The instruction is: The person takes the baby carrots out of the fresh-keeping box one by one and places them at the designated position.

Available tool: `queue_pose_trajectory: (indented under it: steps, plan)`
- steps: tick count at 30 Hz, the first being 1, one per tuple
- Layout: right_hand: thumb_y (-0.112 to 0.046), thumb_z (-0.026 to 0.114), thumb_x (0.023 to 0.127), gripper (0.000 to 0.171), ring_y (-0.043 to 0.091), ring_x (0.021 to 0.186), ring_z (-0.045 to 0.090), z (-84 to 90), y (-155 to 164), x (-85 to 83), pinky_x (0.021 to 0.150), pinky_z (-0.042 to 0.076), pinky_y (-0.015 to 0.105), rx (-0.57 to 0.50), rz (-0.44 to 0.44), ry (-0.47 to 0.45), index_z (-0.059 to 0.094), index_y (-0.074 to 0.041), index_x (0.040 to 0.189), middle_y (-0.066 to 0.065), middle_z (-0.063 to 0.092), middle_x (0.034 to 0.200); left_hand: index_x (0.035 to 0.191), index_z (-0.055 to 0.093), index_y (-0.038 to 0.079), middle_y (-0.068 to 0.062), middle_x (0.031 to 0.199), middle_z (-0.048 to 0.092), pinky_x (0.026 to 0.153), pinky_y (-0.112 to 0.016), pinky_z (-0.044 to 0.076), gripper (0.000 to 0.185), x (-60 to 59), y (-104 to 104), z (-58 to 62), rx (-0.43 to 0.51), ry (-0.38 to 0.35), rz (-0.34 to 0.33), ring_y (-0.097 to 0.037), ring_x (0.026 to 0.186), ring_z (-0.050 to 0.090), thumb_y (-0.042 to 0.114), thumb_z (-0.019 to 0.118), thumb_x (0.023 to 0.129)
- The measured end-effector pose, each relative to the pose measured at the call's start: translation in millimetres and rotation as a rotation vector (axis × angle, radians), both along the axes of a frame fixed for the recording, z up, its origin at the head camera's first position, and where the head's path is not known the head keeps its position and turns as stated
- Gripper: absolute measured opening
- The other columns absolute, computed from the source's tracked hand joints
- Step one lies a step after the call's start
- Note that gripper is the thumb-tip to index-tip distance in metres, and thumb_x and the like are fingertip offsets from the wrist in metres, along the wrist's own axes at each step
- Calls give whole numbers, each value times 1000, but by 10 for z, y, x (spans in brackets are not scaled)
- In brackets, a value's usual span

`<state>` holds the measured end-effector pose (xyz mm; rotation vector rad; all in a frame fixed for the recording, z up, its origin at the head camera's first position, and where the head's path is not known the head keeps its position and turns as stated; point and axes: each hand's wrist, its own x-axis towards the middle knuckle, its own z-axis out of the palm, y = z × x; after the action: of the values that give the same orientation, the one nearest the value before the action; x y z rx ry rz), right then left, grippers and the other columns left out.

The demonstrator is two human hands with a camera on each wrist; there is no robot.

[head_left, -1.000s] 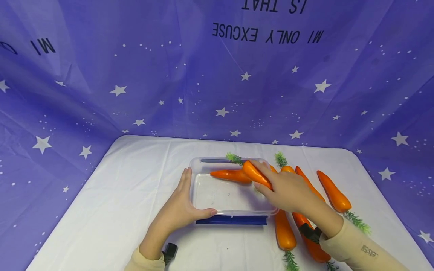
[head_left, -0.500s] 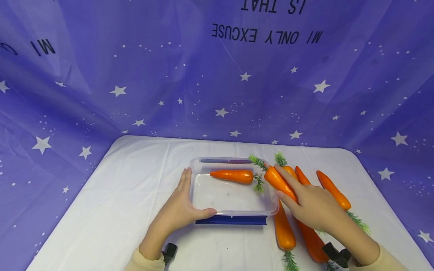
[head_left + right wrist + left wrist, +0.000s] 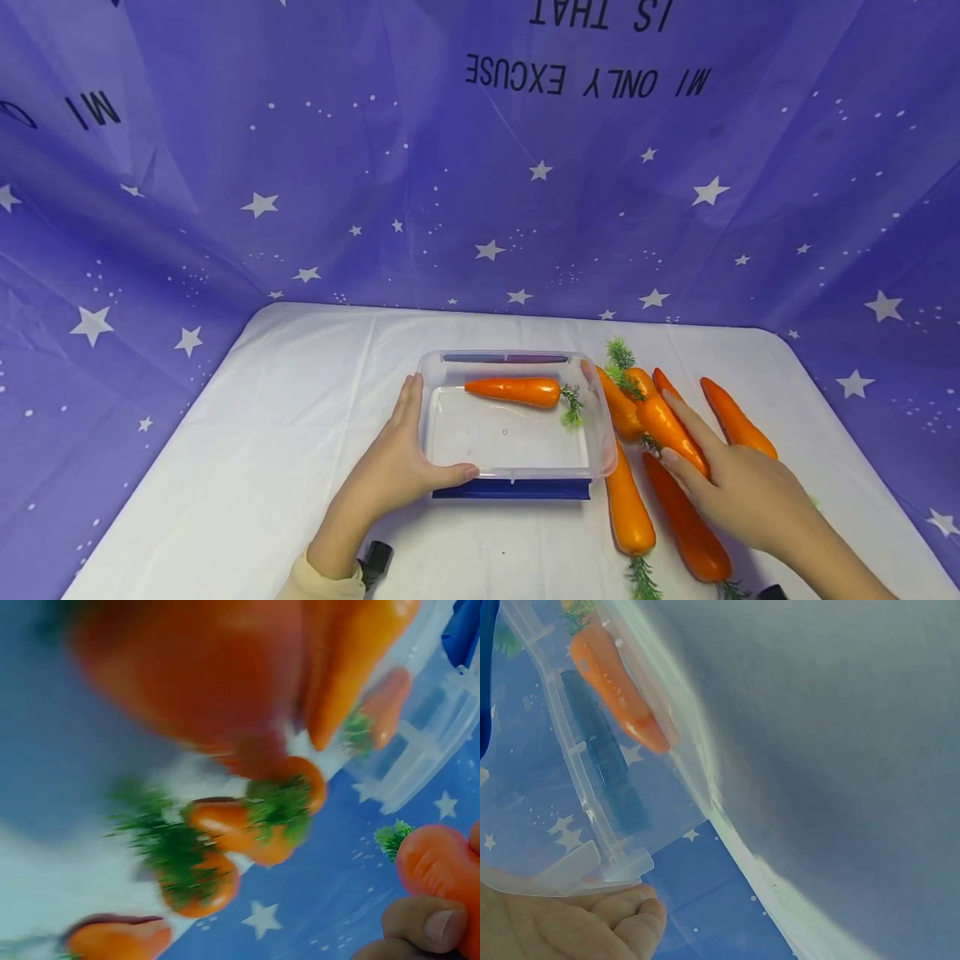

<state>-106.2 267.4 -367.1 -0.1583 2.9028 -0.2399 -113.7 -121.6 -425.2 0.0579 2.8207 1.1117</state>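
A toy carrot [image 3: 670,425] with a green top is held between the thumb and fingers of my right hand [image 3: 757,492], right of the clear plastic container [image 3: 465,472]. In the right wrist view, fingers [image 3: 424,922] press against this carrot [image 3: 435,859]. My left hand [image 3: 397,458] grips the container's near left corner, its thumb on the front rim and its fingers along the left wall. One carrot [image 3: 513,390] lies inside the container, tip to the left. Part of the container [image 3: 574,750] and the same carrot [image 3: 615,686] show in the left wrist view.
Several carrots lie right of the container, including one [image 3: 630,508] by its near corner, a darker one [image 3: 686,525] beside it and one [image 3: 735,421] at the far right. A blue clasp flap [image 3: 517,489] hangs at the container's front. A starry purple cloth [image 3: 420,167] rises behind the table.
My right hand has carried its carrot from above the container rightward and nearer to me, over the other carrots. My left hand and the container have stayed put.
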Motion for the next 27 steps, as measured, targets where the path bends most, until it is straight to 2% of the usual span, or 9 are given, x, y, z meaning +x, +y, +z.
queue_pose_trajectory:
  steps: [2, 4, 5, 13, 19, 27]
  plan:
    - [-77, 28, 85, 83, 26, 69, 62, -35, 106, 25, 50, 47, 49, -5, -11, -21, -1, -37, 152, 26, 60, 121, 152, -11, 25, 1, 160, -7, 118, -45, 20, 139, 0, 0, 3, -4, 3, -1, -18, 147, 7, 76, 73, 53]
    - [-76, 29, 86, 84, 28, 69, 62, -61, 199, 46, 50, 46, 48, -7, -26, -63, -3, -35, 152, 25, 62, 116, 151, -11, 26, 1, 161, -7, 118, -45, 21, 139, -1, 0, 9, -4, 3, 0, -18, 147, 7, 77, 72, 53]
    - [-76, 28, 86, 85, 30, 70, 63, -77, 241, 57, 50, 46, 48, -11, -31, -74, -4, -34, 152, 26, 60, 121, 151, -11, 26, 1, 160, -7, 118, -45, 20, 139, -2, -1, 11, -2, 4, 0, -18, 147, 7, 77, 72, 53]
    - [-77, 27, 86, 87, 42, 87, 64, -245, 514, 164, 53, 47, 53, -37, -77, -157, -9, -33, 151, 30, 57, 124, 152, -11, 26, 0, 161, -7, 118, -46, 20, 139, 5, -8, 16, 13, -3, 1, -19, 147, 7, 76, 73, 53]
    - [-77, 26, 86, 91, 51, 96, 60, -408, 624, 212, 57, 47, 58, -63, -120, -252, -11, -27, 152, 34, 46, 135, 151, -12, 26, 2, 160, -8, 118, -45, 20, 138, -2, -4, 0, 5, -5, -3, -18, 147, 6, 77, 72, 53]
    - [-78, 25, 85, 97, 47, 89, 62, -536, 692, 240, 57, 49, 56, -32, -158, -321, -12, -18, 152, 37, 49, 127, 151, -11, 27, 4, 160, -8, 118, -45, 20, 139, 4, -3, 7, 11, -12, 0, -17, 147, 6, 77, 72, 52]
